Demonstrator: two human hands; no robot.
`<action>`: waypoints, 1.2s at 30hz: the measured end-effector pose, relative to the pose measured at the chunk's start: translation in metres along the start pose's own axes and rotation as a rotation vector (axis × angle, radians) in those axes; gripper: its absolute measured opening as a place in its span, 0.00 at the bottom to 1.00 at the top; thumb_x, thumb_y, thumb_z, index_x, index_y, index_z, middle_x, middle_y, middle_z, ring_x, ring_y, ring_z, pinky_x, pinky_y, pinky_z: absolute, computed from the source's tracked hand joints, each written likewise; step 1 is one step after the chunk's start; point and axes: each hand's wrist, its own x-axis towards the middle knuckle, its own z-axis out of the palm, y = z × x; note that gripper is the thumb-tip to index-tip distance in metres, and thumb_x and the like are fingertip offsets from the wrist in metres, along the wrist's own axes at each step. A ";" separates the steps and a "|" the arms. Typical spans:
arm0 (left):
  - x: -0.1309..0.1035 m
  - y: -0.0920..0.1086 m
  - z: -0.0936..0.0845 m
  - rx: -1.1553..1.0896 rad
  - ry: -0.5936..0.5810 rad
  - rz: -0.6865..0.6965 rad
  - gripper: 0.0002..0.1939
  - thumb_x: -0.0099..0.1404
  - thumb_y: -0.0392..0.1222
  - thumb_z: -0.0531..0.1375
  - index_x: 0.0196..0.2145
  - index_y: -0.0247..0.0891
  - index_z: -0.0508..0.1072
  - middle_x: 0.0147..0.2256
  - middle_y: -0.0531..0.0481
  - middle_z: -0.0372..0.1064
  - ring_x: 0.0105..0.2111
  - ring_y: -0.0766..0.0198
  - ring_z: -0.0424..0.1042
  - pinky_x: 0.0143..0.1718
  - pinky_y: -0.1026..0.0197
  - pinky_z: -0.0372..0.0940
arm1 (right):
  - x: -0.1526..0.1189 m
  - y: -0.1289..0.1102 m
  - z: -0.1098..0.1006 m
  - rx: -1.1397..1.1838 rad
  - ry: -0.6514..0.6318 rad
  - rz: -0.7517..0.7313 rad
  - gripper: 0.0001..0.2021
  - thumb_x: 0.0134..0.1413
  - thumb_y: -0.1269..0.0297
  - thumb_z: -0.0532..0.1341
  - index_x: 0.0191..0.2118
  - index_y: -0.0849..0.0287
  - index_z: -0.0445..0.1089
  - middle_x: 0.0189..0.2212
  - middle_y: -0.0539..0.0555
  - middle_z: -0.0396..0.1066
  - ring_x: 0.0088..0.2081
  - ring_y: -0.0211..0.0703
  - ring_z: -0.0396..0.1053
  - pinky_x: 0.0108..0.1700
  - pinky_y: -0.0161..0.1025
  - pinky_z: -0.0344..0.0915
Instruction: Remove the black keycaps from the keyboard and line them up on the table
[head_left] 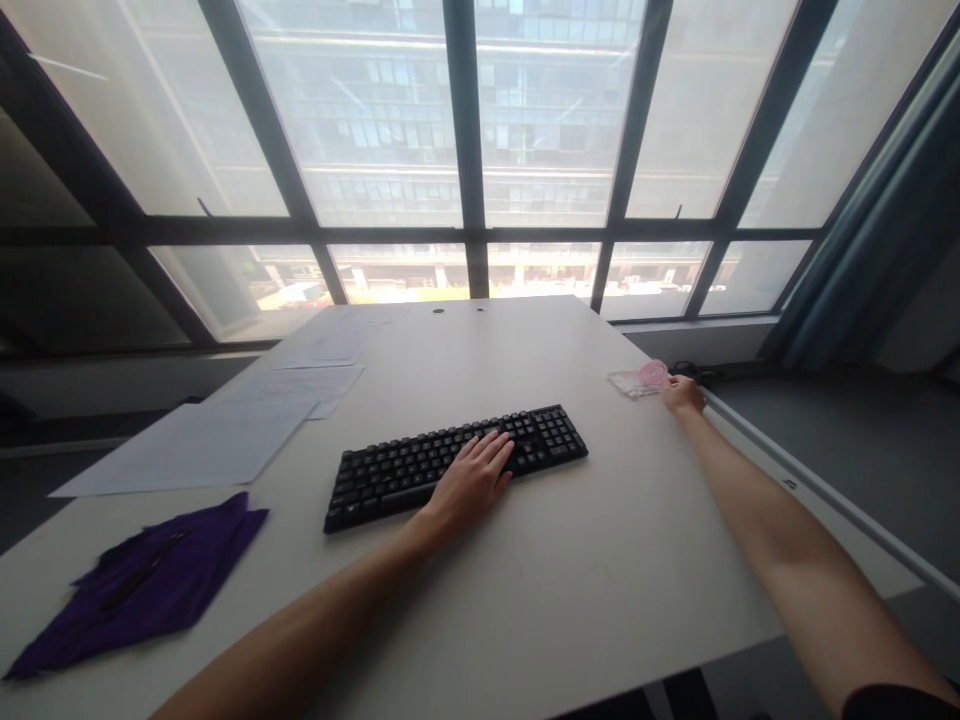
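A black keyboard (405,468) lies slightly slanted on the white table. My left hand (472,475) rests flat on its right half, fingers stretched out over the keys. At the table's right edge, my right hand (681,395) has its fingers closed at the side of a round pink item (653,373). That pink item lies over a small clear packet (626,385), which rests on the tabletop. Whether the fingers pinch the pink item or the packet is too small to tell.
White paper sheets (217,440) cover the table's left side. A purple cloth (187,575) with a dark object on it lies at the near left. Two small dark items sit near the far edge, before large windows. The white table (525,600) ends at a right-hand rim.
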 end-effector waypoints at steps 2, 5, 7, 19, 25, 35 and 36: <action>0.000 0.000 0.001 -0.003 0.002 -0.003 0.25 0.73 0.45 0.51 0.65 0.38 0.60 0.65 0.45 0.57 0.67 0.55 0.53 0.67 0.47 0.51 | 0.003 0.005 0.003 -0.030 -0.001 -0.010 0.13 0.54 0.62 0.59 0.41 0.60 0.78 0.43 0.67 0.76 0.47 0.60 0.71 0.50 0.53 0.61; -0.001 0.000 0.002 -0.011 0.010 -0.005 0.25 0.73 0.45 0.50 0.65 0.38 0.61 0.65 0.44 0.58 0.67 0.55 0.53 0.67 0.46 0.51 | 0.003 0.013 0.006 -0.062 0.013 -0.022 0.13 0.53 0.62 0.60 0.40 0.62 0.78 0.43 0.69 0.75 0.47 0.59 0.71 0.49 0.51 0.62; -0.001 0.000 0.002 -0.016 0.016 -0.004 0.25 0.73 0.45 0.50 0.64 0.39 0.61 0.65 0.44 0.58 0.67 0.54 0.53 0.67 0.46 0.51 | 0.001 0.016 0.006 -0.074 0.028 -0.025 0.14 0.53 0.62 0.60 0.39 0.64 0.79 0.42 0.70 0.75 0.46 0.59 0.71 0.47 0.49 0.64; 0.000 0.008 -0.003 -0.015 -0.016 -0.017 0.24 0.73 0.46 0.50 0.64 0.37 0.61 0.65 0.44 0.57 0.67 0.54 0.53 0.66 0.47 0.51 | -0.052 -0.012 0.016 -0.002 0.350 -0.262 0.17 0.56 0.64 0.52 0.45 0.63 0.75 0.48 0.68 0.68 0.50 0.60 0.63 0.49 0.53 0.61; 0.001 0.010 -0.018 0.002 -0.017 -0.027 0.24 0.73 0.47 0.51 0.63 0.37 0.62 0.64 0.42 0.59 0.66 0.54 0.55 0.66 0.48 0.50 | -0.109 -0.055 0.038 0.211 0.111 -0.662 0.15 0.57 0.59 0.52 0.37 0.61 0.73 0.37 0.63 0.71 0.40 0.52 0.67 0.50 0.49 0.63; -0.075 -0.091 -0.116 0.052 0.062 -0.385 0.19 0.71 0.44 0.54 0.56 0.36 0.71 0.55 0.44 0.70 0.57 0.55 0.67 0.60 0.53 0.60 | -0.171 -0.084 0.018 0.445 -0.195 -1.029 0.11 0.63 0.56 0.56 0.35 0.53 0.72 0.39 0.64 0.74 0.39 0.50 0.72 0.37 0.44 0.67; -0.094 -0.105 -0.125 0.060 0.047 -0.451 0.18 0.70 0.43 0.54 0.55 0.37 0.72 0.54 0.44 0.71 0.56 0.56 0.68 0.59 0.55 0.61 | -0.182 -0.092 0.015 0.477 -0.190 -1.071 0.09 0.63 0.58 0.56 0.36 0.53 0.72 0.39 0.62 0.74 0.40 0.50 0.72 0.39 0.44 0.67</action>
